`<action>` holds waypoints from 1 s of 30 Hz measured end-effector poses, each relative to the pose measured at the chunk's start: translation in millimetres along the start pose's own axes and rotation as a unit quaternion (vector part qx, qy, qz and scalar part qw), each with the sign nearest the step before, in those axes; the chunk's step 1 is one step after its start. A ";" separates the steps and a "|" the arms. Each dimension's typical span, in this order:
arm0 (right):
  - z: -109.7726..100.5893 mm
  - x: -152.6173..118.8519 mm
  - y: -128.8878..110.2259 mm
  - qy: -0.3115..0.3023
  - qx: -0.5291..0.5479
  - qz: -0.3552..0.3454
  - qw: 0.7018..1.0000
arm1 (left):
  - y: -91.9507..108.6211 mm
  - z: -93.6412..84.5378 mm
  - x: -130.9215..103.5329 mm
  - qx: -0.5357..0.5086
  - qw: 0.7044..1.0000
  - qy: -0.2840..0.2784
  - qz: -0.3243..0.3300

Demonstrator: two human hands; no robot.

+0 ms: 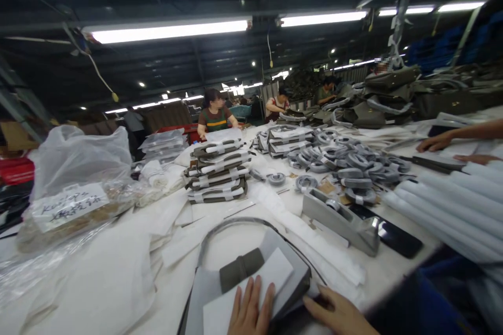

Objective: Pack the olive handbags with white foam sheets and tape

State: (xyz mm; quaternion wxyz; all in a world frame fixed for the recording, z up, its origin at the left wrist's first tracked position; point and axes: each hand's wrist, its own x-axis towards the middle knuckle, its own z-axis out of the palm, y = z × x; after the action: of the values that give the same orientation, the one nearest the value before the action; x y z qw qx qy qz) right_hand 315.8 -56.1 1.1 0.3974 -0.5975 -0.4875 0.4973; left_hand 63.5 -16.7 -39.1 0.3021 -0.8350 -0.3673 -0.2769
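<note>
An olive-grey handbag lies on the table right in front of me, its wrapped handle arching away from me. Pale grey wrapping covers part of the bag, and a dark olive flap or strap shows through. On top rests a white foam-like sheet. My left hand is flat on this sheet, fingers stretched out. At the bag's right edge, my right hand has its fingers closed on the side of the bag; part of the grip is hidden below the frame.
A tape dispenser and a dark phone lie to the right. Beyond are stacked wrapped bags and grey strap coils. A labelled plastic bag stands left. A co-worker's hands work at right, near white rolls.
</note>
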 end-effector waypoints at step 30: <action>-93.8 119.2 -31.4 -0.045 -0.349 -0.251 0.902 | -41.9 -73.1 19.5 -0.108 0.973 -0.093 -0.180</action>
State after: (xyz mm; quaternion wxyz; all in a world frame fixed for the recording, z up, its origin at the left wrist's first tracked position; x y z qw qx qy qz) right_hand 405.6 67.9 24.3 0.2526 -0.5326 -0.7812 0.2056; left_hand 24.5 -36.8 35.4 0.1197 -0.8047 -0.5061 -0.2863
